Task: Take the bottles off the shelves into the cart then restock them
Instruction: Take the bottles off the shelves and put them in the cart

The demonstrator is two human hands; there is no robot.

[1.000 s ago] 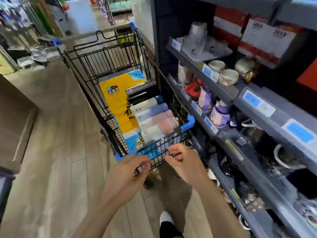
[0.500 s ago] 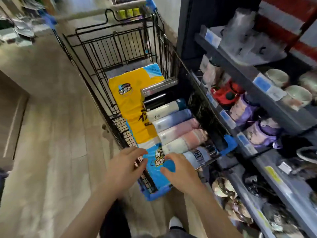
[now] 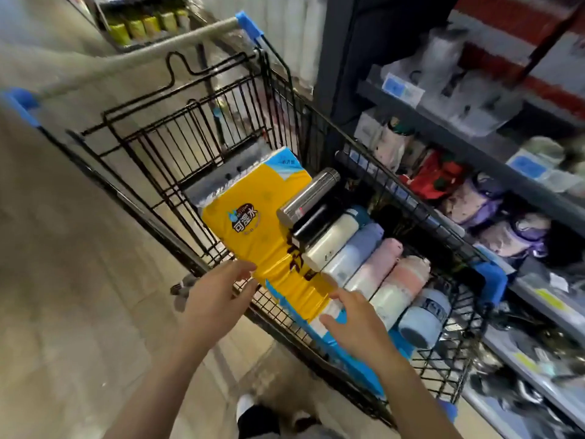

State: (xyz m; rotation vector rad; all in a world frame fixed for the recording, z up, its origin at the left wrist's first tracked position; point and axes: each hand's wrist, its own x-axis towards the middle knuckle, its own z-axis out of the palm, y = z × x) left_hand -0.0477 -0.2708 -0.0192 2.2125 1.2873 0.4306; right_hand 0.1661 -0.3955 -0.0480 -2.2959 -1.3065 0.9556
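A black wire cart (image 3: 190,128) stands against the shelves (image 3: 493,153) on the right. Several bottles lie side by side in its basket: a steel one (image 3: 308,196), a black one (image 3: 316,223), a white one (image 3: 330,243), a pale blue one (image 3: 354,253), two pink ones (image 3: 402,286) and a blue one (image 3: 425,318) nearest me. My left hand (image 3: 218,293) hovers open at the cart's near left rim. Over the near end of the yellow pack is my right hand (image 3: 354,318), fingers spread, holding nothing.
A yellow and blue tissue pack (image 3: 253,223) fills the basket's left side. The shelves hold mugs, purple and red wrapped cups (image 3: 474,201) and blue price tags. Wooden floor (image 3: 79,296) stretches left. My shoe (image 3: 247,410) shows below.
Both hands have left the cart's front rim and moved up over the basket. The view has closed in on the cart and tilted down over the bottles.
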